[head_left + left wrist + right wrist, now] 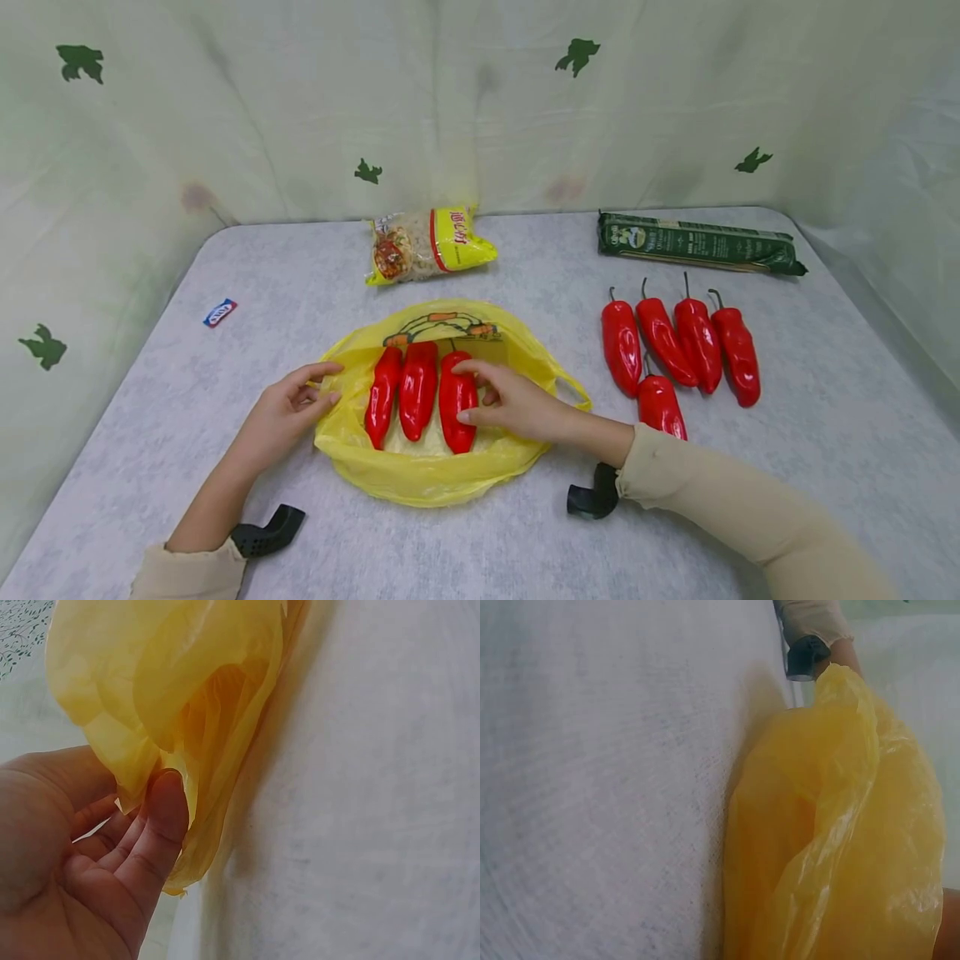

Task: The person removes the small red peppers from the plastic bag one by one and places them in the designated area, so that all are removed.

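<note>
A yellow plastic bag (431, 487) lies with its mouth spread wide. Three red peppers (417, 392) are side by side inside it. My left hand (281, 417) pinches the bag's left edge between thumb and fingers; the left wrist view shows the thin plastic (210, 645) at the thumb. Reaching in over the right rim, my right hand (521, 404) grips the rightmost pepper (453, 400), thumb on its lower part and fingers near its top. In the right wrist view the bag's side (780, 825) hides that hand.
Several more red peppers (697, 337) lie to the right of the bag, one of them (660, 404) close to my right forearm. Behind stand a yellow-ended food packet (420, 246) and a long dark green package (697, 242). A small blue-and-red wrapper (220, 312) is at the left.
</note>
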The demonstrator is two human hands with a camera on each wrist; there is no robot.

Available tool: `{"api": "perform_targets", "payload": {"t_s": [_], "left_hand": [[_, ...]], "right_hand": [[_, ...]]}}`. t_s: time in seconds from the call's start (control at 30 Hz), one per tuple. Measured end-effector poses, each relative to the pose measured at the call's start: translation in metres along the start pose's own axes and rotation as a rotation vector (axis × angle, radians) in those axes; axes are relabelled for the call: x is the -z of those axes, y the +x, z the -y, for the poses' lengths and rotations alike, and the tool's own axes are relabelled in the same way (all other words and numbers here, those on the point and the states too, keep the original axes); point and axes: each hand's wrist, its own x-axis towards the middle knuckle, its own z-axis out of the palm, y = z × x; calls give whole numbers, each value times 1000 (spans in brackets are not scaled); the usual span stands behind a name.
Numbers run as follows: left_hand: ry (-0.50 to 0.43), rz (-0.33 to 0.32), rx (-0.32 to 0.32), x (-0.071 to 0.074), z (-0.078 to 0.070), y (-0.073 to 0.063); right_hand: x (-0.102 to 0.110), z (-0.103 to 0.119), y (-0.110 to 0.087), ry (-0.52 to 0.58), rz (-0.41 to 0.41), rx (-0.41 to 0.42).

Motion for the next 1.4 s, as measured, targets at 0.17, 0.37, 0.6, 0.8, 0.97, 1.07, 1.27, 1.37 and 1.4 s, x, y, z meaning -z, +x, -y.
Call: {"api": "perform_targets", "payload": {"t_s": [0.17, 0.37, 0.6, 0.8, 0.97, 1.07, 1.27, 1.37, 1.4], "left_hand": [[0, 8, 12, 0, -1, -1], [6, 2, 14, 1, -4, -1], [-3, 1, 10, 0, -5, -1], [0, 8, 16, 0, -5, -1], [1, 4, 8, 0, -5, 0], [0, 3, 2, 0, -5, 0], [1, 6, 7, -1, -4, 0], [-5, 10, 11, -1, -3, 0], [-6, 11, 10, -1, -3, 0]], "right_hand": [[0, 2, 2, -100, 16, -13], [-2, 5, 5, -160, 30, -39], [-7, 9, 9, -261, 20, 24], [-14, 15, 13, -393, 9, 9], [-16, 19, 13, -426, -5, -44], [-13, 19, 11, -346, -6, -73], [-4, 15, 4, -94, -17, -89], [-1, 12, 1, -19, -32, -85], [0, 11, -1, -1, -38, -84]]}}
